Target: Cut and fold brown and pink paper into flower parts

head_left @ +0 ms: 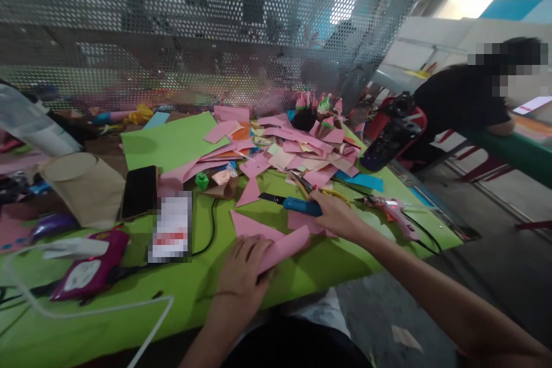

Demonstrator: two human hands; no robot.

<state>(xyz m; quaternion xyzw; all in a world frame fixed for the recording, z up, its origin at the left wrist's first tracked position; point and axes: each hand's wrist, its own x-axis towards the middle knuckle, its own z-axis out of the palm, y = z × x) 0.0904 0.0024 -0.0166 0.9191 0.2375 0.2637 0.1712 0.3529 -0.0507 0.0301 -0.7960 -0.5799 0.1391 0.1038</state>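
My right hand (338,215) is closed around a blue utility knife (299,205), its dark blade pointing left above the green tabletop. Under my left hand (245,264) lies a pink sheet of paper (284,248), curled up along its right side, with my fingers wrapped over it. A cut pink paper triangle (249,192) rests just beyond the blade. Scissors with yellow handles (336,195) lie partly hidden behind my right hand. Farther back spreads a heap of pink paper scraps (297,144).
A pink glue gun (401,218) with a cord lies on the right. Two phones, a black one (140,192) and one with a lit screen (172,224), lie left, near a tissue pack (92,264). A perforated metal panel (194,29) stands behind; a person (457,98) sits at right.
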